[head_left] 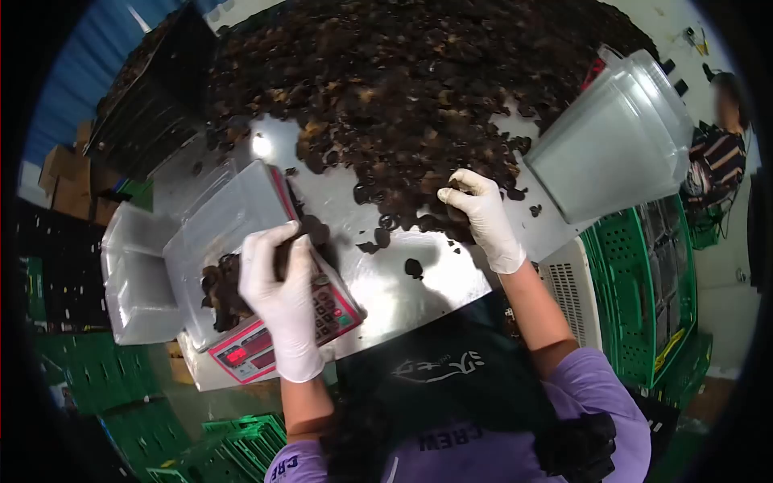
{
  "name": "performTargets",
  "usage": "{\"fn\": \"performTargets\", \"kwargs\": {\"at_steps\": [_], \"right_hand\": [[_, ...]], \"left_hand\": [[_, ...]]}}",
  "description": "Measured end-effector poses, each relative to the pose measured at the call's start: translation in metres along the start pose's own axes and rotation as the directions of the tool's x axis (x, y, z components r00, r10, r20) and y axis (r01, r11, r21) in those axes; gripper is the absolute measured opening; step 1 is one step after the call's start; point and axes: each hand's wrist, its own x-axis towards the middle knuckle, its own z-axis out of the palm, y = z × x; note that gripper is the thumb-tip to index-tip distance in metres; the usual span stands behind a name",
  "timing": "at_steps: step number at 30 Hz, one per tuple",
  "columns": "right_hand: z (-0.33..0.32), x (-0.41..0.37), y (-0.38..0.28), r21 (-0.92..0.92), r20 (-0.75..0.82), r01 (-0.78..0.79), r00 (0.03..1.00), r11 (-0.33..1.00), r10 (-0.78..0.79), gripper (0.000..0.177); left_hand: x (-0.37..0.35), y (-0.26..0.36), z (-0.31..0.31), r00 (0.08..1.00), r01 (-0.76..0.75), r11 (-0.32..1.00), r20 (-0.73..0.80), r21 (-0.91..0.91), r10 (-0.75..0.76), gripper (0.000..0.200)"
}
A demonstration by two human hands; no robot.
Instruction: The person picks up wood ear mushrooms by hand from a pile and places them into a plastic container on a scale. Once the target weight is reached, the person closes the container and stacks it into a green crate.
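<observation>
My left hand (280, 294), in a white glove, is over the right side of a clear plastic container (229, 205) on a red and white scale (262, 346). Its fingers are curled round dark brown pieces. More dark pieces (221, 294) lie in the container beside it. My right hand (485, 216), gloved too, is at the near edge of a large heap of dark brown, mushroom-like pieces (403, 105). Its thumb and fingers are bent together over some of these pieces. The scale's display glows red, but its digits are too small to read.
Nested clear containers (616, 137) lean at the right of the metal table (362, 298); others (137, 274) stand left of the scale. A black crate (153, 105) is at the back left. Green crates (636, 282) stand at the right. A person (717, 161) is at the far right.
</observation>
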Motion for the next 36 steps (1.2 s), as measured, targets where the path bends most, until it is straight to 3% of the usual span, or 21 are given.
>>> {"fn": "performTargets", "kwargs": {"at_steps": [1, 2, 3, 5, 7, 8, 9, 10, 11, 12, 13, 15, 17, 19, 25, 27, 31, 33, 34, 35, 36], "right_hand": [[0.003, 0.002, 0.004, -0.083, 0.026, 0.082, 0.996, 0.993, -0.080, 0.006], [0.007, 0.005, 0.004, -0.073, 0.056, 0.048, 0.997, 0.996, -0.043, 0.006], [0.019, 0.009, 0.004, -0.061, 0.096, 0.009, 0.995, 0.998, -0.003, 0.005], [0.055, 0.007, -0.007, -0.026, 0.231, 0.009, 0.973, 1.000, -0.002, 0.001], [0.109, -0.004, -0.021, -0.065, 0.288, 0.022, 0.958, 0.998, -0.003, 0.012], [0.131, 0.004, -0.007, -0.054, 0.413, 0.239, 0.889, 0.969, -0.196, 0.022], [0.148, 0.003, 0.001, 0.006, 0.489, 0.131, 0.864, 0.991, -0.117, 0.021], [0.168, 0.000, -0.003, -0.065, 0.544, 0.055, 0.839, 0.996, -0.011, 0.022], [0.186, 0.002, 0.006, -0.058, 0.592, 0.248, 0.788, 0.967, -0.167, 0.024], [0.206, 0.006, 0.022, -0.018, 0.621, 0.303, 0.751, 0.953, -0.227, 0.023], [0.216, 0.011, 0.037, -0.010, 0.659, 0.492, 0.658, 0.871, -0.364, 0.021], [0.232, 0.012, 0.049, -0.170, 0.667, 0.605, 0.652, 0.778, -0.361, 0.021], [0.238, 0.011, 0.051, -0.183, 0.678, 0.614, 0.644, 0.768, -0.353, 0.019], [0.242, 0.011, 0.053, -0.217, 0.677, 0.731, 0.590, 0.647, -0.440, 0.016], [0.249, 0.017, 0.049, -0.058, 0.665, 0.629, 0.604, 0.775, -0.440, 0.013], [0.249, 0.014, 0.045, 0.048, 0.700, 0.306, 0.669, 0.951, -0.251, 0.012], [0.244, 0.009, 0.043, 0.075, 0.676, 0.280, 0.691, 0.957, -0.256, 0.010], [0.241, 0.012, 0.046, 0.036, 0.677, 0.341, 0.683, 0.940, -0.274, 0.013], [0.239, 0.011, 0.048, 0.015, 0.692, 0.465, 0.634, 0.885, -0.345, 0.019], [0.230, 0.012, 0.044, -0.259, 0.755, 0.818, 0.503, 0.513, -0.421, 0.031], [0.225, 0.011, 0.043, -0.309, 0.732, 0.882, 0.460, 0.357, -0.503, 0.036]], "left_hand": [[0.002, -0.010, -0.021, 0.997, -0.001, 1.000, -0.072, 0.008, 0.001, 0.016], [0.002, -0.022, -0.040, 0.985, 0.092, 0.995, -0.145, -0.030, -0.095, 0.016], [0.006, -0.034, -0.061, 0.975, 0.098, 0.994, -0.206, 0.037, -0.089, 0.015], [0.009, -0.055, -0.093, 0.940, 0.208, 0.978, -0.275, -0.003, -0.200, 0.012], [0.006, -0.072, -0.113, 0.902, 0.319, 0.945, -0.281, -0.076, -0.327, 0.011], [0.004, -0.080, -0.118, 0.914, 0.304, 0.952, -0.271, -0.031, -0.301, 0.011], [0.002, -0.089, -0.120, 0.927, 0.288, 0.958, -0.256, 0.011, -0.276, 0.012], [0.000, -0.092, -0.119, 0.950, 0.247, 0.968, -0.209, 0.043, -0.233, 0.013], [-0.003, -0.092, -0.120, 0.973, 0.209, 0.970, -0.130, 0.128, -0.192, 0.017], [-0.005, -0.092, -0.120, 0.979, 0.198, 0.961, -0.080, 0.194, -0.186, 0.020], [-0.008, -0.091, -0.119, 0.982, 0.186, 0.947, -0.030, 0.261, -0.185, 0.022], [-0.012, -0.085, -0.122, 0.969, 0.233, 0.942, 0.021, 0.241, -0.246, 0.034], [-0.016, -0.089, -0.124, 0.960, 0.270, 0.956, 0.039, 0.116, -0.276, 0.046], [-0.013, -0.077, -0.130, 0.963, 0.247, 0.961, 0.079, 0.123, -0.258, 0.049], [-0.012, -0.068, -0.140, 0.964, 0.225, 0.973, 0.134, 0.042, -0.229, 0.051], [-0.011, -0.067, -0.139, 0.970, 0.182, 0.941, 0.106, 0.286, -0.220, 0.049], [0.008, -0.076, -0.126, 0.994, 0.017, 0.814, 0.075, 0.581, -0.074, 0.044], [0.019, -0.086, -0.121, 0.997, -0.059, 0.787, 0.070, 0.615, 0.020, 0.032], [0.026, -0.088, -0.122, 0.995, -0.050, 0.778, 0.095, 0.626, -0.012, 0.026], [0.030, -0.088, -0.122, 0.992, -0.044, 0.770, 0.122, 0.636, -0.044, 0.020], [0.032, -0.086, -0.120, 0.997, -0.081, 0.772, 0.044, 0.630, 0.069, 0.014]]}}
